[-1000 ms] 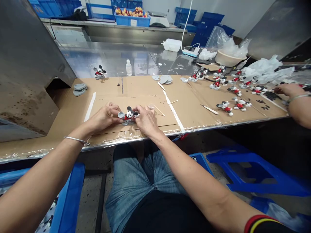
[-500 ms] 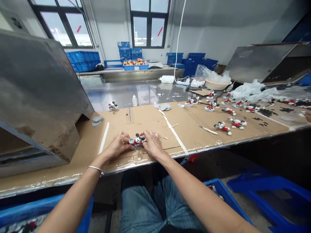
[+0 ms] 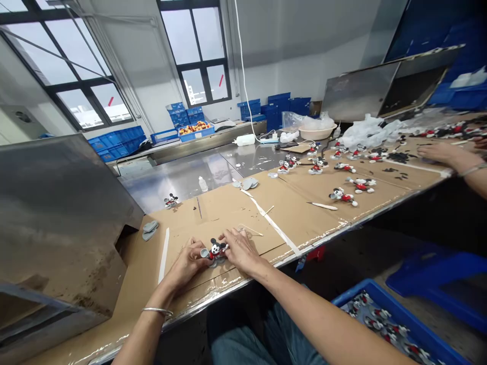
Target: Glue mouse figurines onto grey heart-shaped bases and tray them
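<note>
A small mouse figurine (image 3: 216, 249) with black ears, white face and red body rests on the cardboard-covered table (image 3: 228, 213), near its front edge. My left hand (image 3: 188, 264) pinches its left side by a grey foot. My right hand (image 3: 239, 249) grips its right side. Both hands have their fingers closed on the toy. A thin stick and a small clear ring (image 3: 243, 229) lie just behind my right hand.
Several similar figurines (image 3: 344, 195) lie along the table to the right, where another person's hand (image 3: 441, 151) rests. A single figurine (image 3: 171, 201), a small bottle (image 3: 203, 184) and grey parts (image 3: 149, 229) sit further back. A metal housing (image 3: 61, 223) stands left. A blue bin (image 3: 388, 319) of figurines sits below right.
The view has lifted and swung right, so windows and the far room show. My hands stay closed on the figurine at the same spot. The other person's hand is back in view.
</note>
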